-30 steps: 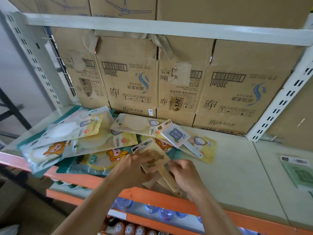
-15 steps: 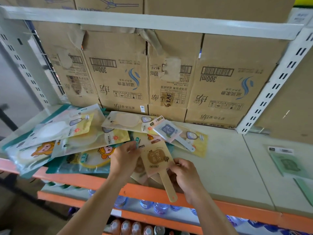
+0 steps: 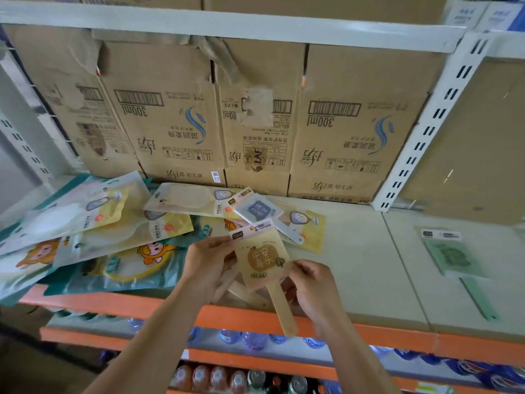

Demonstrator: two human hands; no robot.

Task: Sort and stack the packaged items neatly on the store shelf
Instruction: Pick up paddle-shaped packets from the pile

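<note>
- The left hand (image 3: 208,263) pinches the upper left edge of a tan pack (image 3: 262,258), thumb on its face, fingers curled behind.
- The right hand (image 3: 311,285) grips the same pack at its lower right edge, just above the handle. The two hands are apart, one on each side of it.
- The tan pack is paddle-shaped: a flat square head with a brown printed blob and a white label strip on top, and a long thin handle. It is held tilted just over the front of the shelf (image 3: 355,265), and the handle hangs down across the orange rail (image 3: 369,334).
- More tan packs (image 3: 241,294) lie flat on the shelf under it, partly hidden by the hands.
- Just behind lies a blue pack (image 3: 257,209) of the same shape, resting on a yellow pouch.
- To the left, pouches (image 3: 113,231) are spread in a loose overlapping heap — yellow, white and teal, some with an orange cartoon figure — and some stick out past the front edge.
- A green pack (image 3: 451,257) lies flat well off to the right, its handle toward the front.
- Boxes (image 3: 176,132) of brown cardboard stand in a row along the back, their print upside down.
- Bottles (image 3: 252,339) stand on the lower shelves, seen from above.
</note>
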